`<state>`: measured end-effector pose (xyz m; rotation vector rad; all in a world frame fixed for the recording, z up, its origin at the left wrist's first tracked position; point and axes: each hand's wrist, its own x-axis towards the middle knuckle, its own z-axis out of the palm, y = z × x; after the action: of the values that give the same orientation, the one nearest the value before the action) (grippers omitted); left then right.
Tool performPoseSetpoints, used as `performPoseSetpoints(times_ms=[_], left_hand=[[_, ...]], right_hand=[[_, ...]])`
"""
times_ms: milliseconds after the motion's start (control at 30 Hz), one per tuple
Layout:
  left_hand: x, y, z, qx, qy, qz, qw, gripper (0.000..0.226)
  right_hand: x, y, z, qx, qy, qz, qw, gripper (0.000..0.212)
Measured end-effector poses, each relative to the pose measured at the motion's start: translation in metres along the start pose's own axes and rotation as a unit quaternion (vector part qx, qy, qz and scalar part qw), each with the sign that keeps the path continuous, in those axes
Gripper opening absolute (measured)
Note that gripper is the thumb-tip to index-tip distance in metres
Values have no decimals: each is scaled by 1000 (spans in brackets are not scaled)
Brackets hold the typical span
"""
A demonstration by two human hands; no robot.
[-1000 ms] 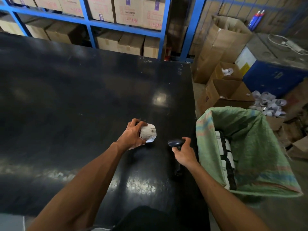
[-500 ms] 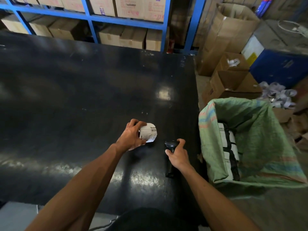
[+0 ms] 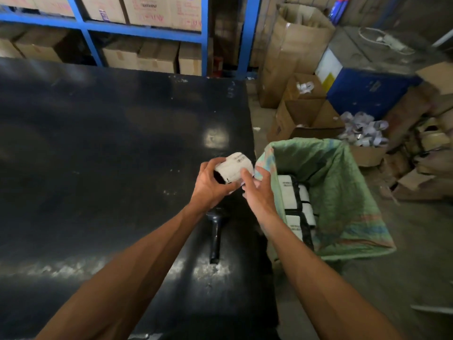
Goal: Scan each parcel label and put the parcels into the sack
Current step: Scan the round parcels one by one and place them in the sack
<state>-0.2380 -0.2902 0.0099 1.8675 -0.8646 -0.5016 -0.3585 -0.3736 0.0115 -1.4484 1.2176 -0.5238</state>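
A small white parcel [image 3: 234,168] with a printed label is held above the right edge of the black table [image 3: 110,148]. My left hand [image 3: 210,186] grips it from the left and below. My right hand [image 3: 257,190] touches its right side, fingers spread against it. The black handheld scanner [image 3: 216,231] lies on the table just below my hands, with no hand on it. The green woven sack [image 3: 326,192] stands open right of the table, with several white, black-strapped parcels [image 3: 295,204] inside.
Open cardboard boxes [image 3: 304,119] and a pile of crumpled label backing [image 3: 362,130] lie on the floor beyond the sack. A blue bin [image 3: 367,92] stands at the back right. Blue shelving [image 3: 147,30] with cartons runs behind the table.
My right hand let go of the scanner, which now lies on the table, and came up to the parcel. My left hand carried the parcel right, toward the sack's rim.
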Motion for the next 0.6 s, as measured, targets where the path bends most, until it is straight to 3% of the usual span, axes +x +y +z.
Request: performPoseSetpoints(times_ms=[167,300,367,433,500,600], left_hand=[[10,51,64,-82,-42,28,995,76],[18,75,115,-91,-141,54,984,91],[21,74,140,-29,-182,74,980,97],[24,71,164,113,-179,85,974,101],[26,69,185,219,-146,24,964,99],[30,62,203,229,-138,-90,959,95]], right_hand=[[32,-16,-72,61,72,-26,995,88],[61,-7,-134,72,119,-33,990,72],[78,5,-165,43,139,-24,989,72],[91,19,-195,-20,143,-7,989,80],[102,42,-221,-101,139,22,985,87],[113,83,-245,-220,118,56,967,89]])
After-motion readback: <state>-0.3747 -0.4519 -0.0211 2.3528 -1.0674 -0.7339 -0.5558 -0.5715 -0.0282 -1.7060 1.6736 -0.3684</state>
